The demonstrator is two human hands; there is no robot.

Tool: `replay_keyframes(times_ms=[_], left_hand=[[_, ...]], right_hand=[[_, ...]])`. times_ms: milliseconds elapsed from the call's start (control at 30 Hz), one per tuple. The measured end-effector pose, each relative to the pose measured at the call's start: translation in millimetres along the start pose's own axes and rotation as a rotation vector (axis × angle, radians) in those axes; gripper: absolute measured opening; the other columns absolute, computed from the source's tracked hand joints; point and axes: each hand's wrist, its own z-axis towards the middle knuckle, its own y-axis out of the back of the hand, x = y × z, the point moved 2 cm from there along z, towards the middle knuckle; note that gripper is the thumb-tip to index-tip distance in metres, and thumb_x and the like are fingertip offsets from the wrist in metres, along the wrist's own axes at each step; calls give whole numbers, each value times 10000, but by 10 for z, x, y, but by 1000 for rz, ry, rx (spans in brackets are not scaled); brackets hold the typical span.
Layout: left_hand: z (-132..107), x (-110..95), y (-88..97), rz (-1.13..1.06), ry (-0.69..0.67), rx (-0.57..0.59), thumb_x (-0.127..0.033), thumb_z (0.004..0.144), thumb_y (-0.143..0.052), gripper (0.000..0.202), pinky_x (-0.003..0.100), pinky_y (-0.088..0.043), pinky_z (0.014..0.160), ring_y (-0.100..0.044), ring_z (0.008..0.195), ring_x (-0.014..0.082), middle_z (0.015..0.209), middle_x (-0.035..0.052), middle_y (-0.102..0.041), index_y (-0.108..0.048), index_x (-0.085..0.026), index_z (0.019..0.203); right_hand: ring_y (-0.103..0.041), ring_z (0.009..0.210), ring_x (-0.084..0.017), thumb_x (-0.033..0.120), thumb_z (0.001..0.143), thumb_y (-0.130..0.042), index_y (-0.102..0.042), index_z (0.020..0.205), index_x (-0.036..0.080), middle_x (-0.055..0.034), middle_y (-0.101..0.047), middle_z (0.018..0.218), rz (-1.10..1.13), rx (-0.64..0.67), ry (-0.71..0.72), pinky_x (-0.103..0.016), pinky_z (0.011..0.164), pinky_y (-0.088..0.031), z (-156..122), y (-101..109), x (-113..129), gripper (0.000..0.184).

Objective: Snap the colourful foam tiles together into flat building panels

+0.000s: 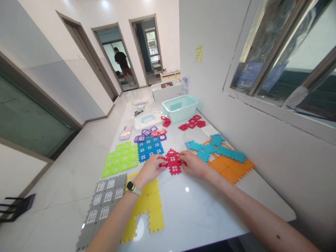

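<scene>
Several red interlocking panel pieces [173,159] lie joined on the white table, with window cut-outs and one arched top. My left hand [154,166] pinches the left side of this red panel, a watch on its wrist. At the opposite side, my right hand [191,163] has its fingers closed on the panel's right edge. Just beyond the left hand sits a blue windowed panel [150,148], and a yellow panel [153,196] runs partly under the left forearm. Turquoise strips [217,148] rest over an orange panel [227,166] near my right hand.
Green [120,159] and grey [107,196] panels line the table's left side. Purple pieces [147,132] and loose red pieces [193,122] lie farther back. A mint bin [181,108], its white lid [147,120] and a white box [166,91] stand beyond. A person [122,61] is in a doorway.
</scene>
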Motion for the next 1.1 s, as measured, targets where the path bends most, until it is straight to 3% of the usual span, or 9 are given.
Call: replay_keyframes(times_ms=[167, 333, 733, 1100], left_hand=[[-2, 56, -14, -74, 20, 2, -191, 824, -731, 216, 426, -428, 1030, -579, 1125, 238, 1179, 42, -641, -736, -268, 1026], [-53, 83, -26, -108, -27, -27, -234, 860, -694, 236, 423, -450, 1020, -573, 1135, 236, 1192, 52, -631, -720, -284, 1089], [-97, 54, 56, -126, 32, -169, -166, 746, -759, 415, 408, -519, 967, -643, 1041, 232, 1093, 47, -701, -646, -219, 1141], [-146, 77, 67, -169, -92, -141, -17, 733, -622, 520, 384, -455, 1097, -593, 1214, 208, 1296, 55, -636, -630, -232, 1206]], right_hand=[[-592, 1005, -255, 165, 766, -638, -657, 863, 171, -101, -652, 1001, 23, 12, -13, -371, 907, -474, -45, 52, 57, 99], [-569, 1072, -290, 396, 731, -776, -648, 908, 177, -121, -635, 1098, 45, 15, -22, -409, 919, -479, -63, 50, 57, 309], [-557, 1104, -290, 390, 711, -813, -658, 989, 173, -118, -628, 1115, 64, 37, -36, -407, 952, -463, -72, 12, 0, 386], [-548, 1123, -290, 403, 721, -796, -657, 1015, 180, -122, -618, 1141, 51, 43, -44, -402, 963, -460, -74, 2, -13, 395]])
